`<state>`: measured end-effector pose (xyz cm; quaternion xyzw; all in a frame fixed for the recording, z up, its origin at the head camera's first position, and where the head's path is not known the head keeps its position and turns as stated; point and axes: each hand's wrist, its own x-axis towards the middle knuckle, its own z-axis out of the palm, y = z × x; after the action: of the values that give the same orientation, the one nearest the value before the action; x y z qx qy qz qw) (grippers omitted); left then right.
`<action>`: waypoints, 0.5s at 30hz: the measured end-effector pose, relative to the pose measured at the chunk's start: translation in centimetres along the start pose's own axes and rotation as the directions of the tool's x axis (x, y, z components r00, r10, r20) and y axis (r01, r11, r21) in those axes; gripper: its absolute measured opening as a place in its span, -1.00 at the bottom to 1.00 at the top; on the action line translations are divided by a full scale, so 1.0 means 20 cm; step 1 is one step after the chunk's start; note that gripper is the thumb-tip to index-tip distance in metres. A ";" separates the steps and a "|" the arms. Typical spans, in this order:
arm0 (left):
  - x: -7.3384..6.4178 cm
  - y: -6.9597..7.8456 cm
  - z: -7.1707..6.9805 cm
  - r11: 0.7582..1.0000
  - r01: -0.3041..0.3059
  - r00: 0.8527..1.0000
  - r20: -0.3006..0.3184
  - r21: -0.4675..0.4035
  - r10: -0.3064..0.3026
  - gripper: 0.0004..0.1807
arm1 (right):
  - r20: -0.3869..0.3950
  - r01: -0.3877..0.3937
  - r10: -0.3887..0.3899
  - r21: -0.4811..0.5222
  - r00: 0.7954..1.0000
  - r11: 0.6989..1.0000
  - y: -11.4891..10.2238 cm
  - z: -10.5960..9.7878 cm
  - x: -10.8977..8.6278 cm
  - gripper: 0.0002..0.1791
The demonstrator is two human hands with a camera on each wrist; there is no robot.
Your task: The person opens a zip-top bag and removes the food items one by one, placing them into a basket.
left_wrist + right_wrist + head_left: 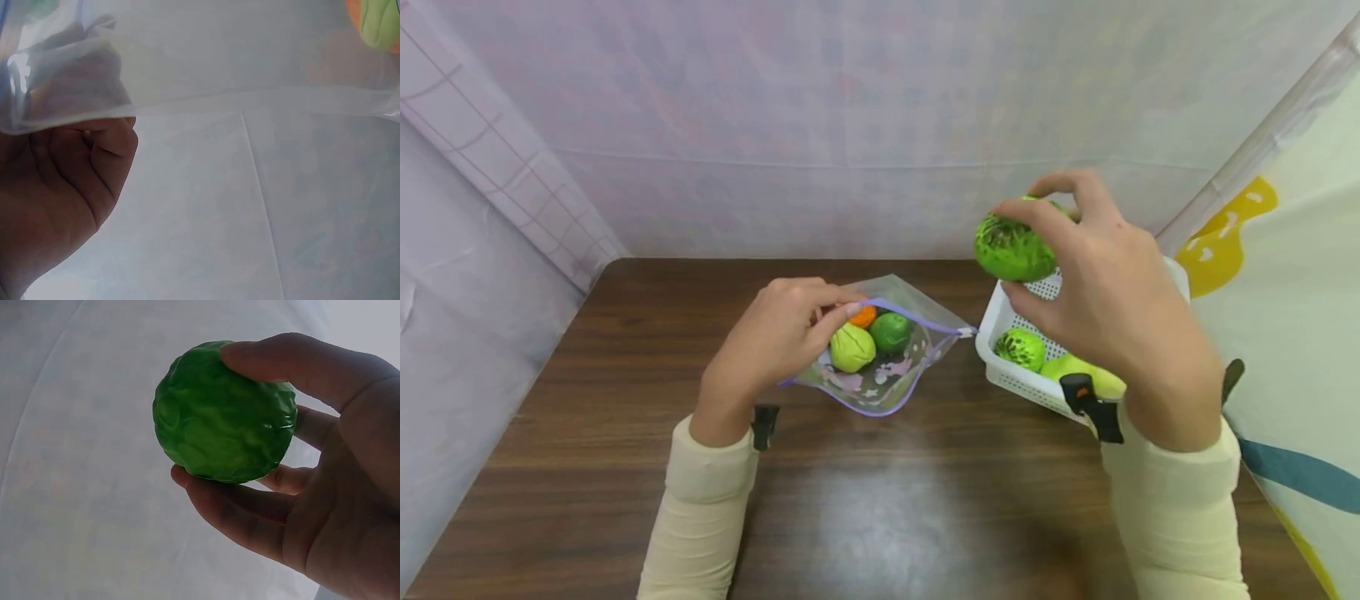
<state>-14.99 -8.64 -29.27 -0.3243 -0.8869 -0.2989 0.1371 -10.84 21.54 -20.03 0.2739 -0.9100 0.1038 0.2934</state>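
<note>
My right hand holds a bumpy green toy fruit, like a custard apple, in the air over the left side of a white basket. In the right wrist view, the thumb lies on one side of the fruit and fingers on the other. My left hand pinches the upper left edge of a clear zip bag with a purple rim. The bag's mouth gapes. Inside it are a yellow-green fruit, a dark green one and an orange one, partly hidden.
In the basket lie another bumpy green fruit and a long yellow-green one, partly covered by my right wrist. The zip slider lies by the basket's left rim. Behind the brown wooden table hangs a white curtain.
</note>
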 end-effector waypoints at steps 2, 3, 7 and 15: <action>0.00 0.00 0.00 1.000 0.000 1.000 0.001 0.000 0.000 -0.76 | 0.040 -0.032 0.033 -0.032 0.999 0.999 0.03 -0.01 0.02 -0.33; 0.00 0.00 0.00 1.000 0.000 1.000 0.001 0.001 0.000 -0.76 | 0.066 -0.051 0.054 -0.039 0.996 0.998 0.05 -0.01 0.04 -0.32; -0.01 0.00 0.00 1.000 0.001 1.000 -0.004 0.004 -0.001 -0.76 | 0.170 -0.135 0.141 -0.049 0.975 0.990 0.10 -0.01 0.07 -0.27; -0.01 0.01 0.00 1.000 -0.011 1.000 -0.005 0.008 0.012 -0.76 | 0.341 -0.265 0.275 -0.076 0.899 0.961 0.21 0.02 0.10 -0.13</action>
<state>-14.81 -8.62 -29.29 -0.3282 -0.8859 -0.2953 0.1423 -14.68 23.94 -19.27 0.1549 -0.9780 0.0807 0.1144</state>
